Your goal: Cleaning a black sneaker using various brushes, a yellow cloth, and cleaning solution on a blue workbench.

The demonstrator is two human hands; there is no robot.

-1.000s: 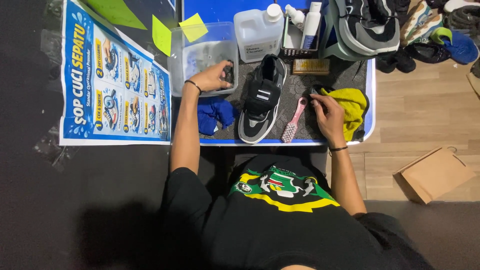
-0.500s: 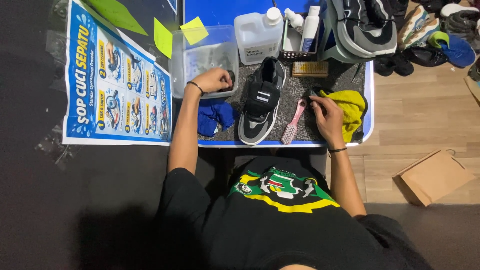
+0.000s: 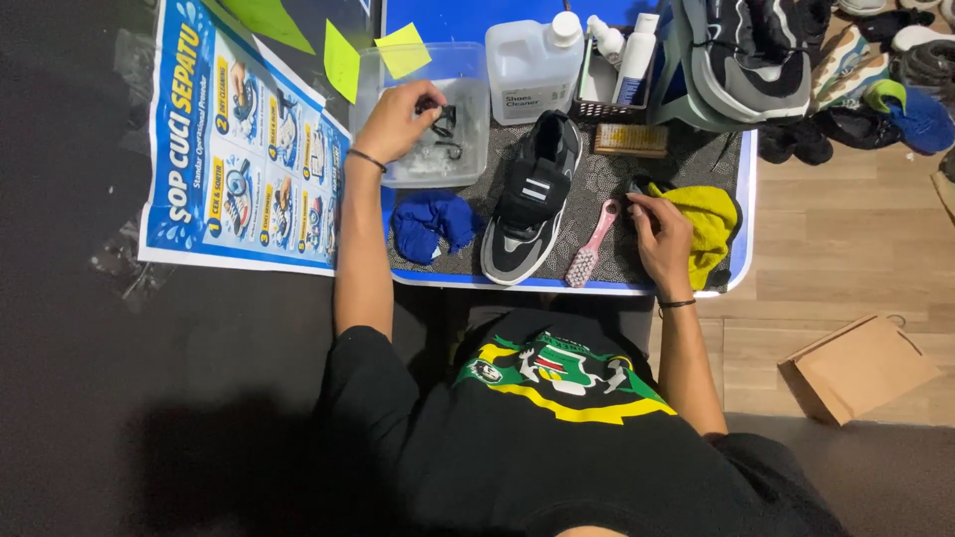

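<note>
Head view looks straight down: left hand [image 3: 396,121] dips into the clear plastic tub [image 3: 468,70], fingers pinched on a small dark item, too tangled to name. Right hand [image 3: 659,239] rests by the yellow cloth [image 3: 708,221], fingers curled, grip unclear. Black sneaker [image 3: 529,199] lies between them, pink brush [image 3: 589,245] just beside it.

Background clutter on and around the blue table

1 white plastic jug [image 3: 532,62], 1 crumpled blue cloth [image 3: 431,221], 1 pink-handled brush [image 3: 589,244], 1 laminated poster [image 3: 239,169], 1 brown cardboard box [image 3: 863,365] on wood floor.
</note>
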